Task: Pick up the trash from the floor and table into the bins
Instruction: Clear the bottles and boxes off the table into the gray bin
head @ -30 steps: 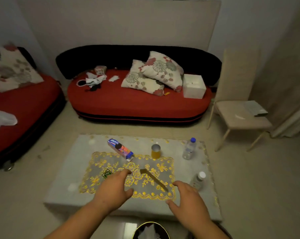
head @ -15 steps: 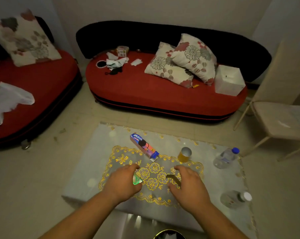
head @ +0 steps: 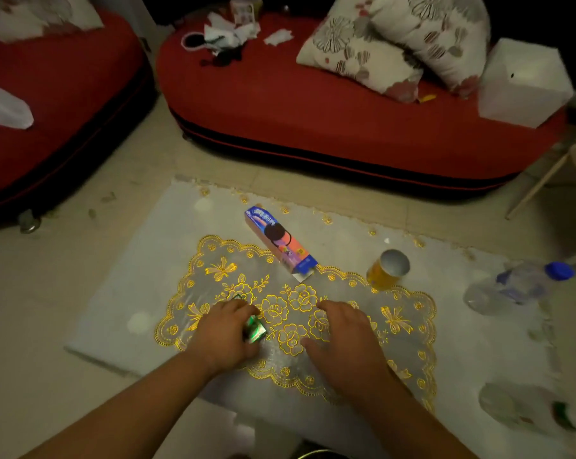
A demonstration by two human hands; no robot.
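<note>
**Green wrapper taken into the left grip; right grip curled down on the mat**

The green wrapper (head: 255,329) is pinched in the left grip (head: 223,332). Its shiny end sticks out on the grip's inner side, toward the other hand. Half a second ago it lay flat under those fingertips. Now it is gathered between thumb and fingers, so I judge this piece secured and ready to carry to a bin.

Just beside it, the right grip (head: 343,336) has its fingers curled down onto the lace mat (head: 213,270). The brown strip that lay there a second ago is out of sight. It is probably under that palm, but I cannot tell whether the right grip has clenched on it.

Beyond both grips, away from the person, lies the blue box (head: 280,243). The yellow can (head: 387,268) stands ahead of the right grip, toward its outer side. Farther out on that side is a clear bottle (head: 518,286) on the bench (head: 141,279), and a second bottle (head: 528,409) sits nearer the person, blurred. None of these has shifted on the bench since the earlier views.

The camera has dipped and come closer, so the bin seen below the hands a second ago has slipped almost wholly out of view. Most of the bench's trash is still waiting.
</note>
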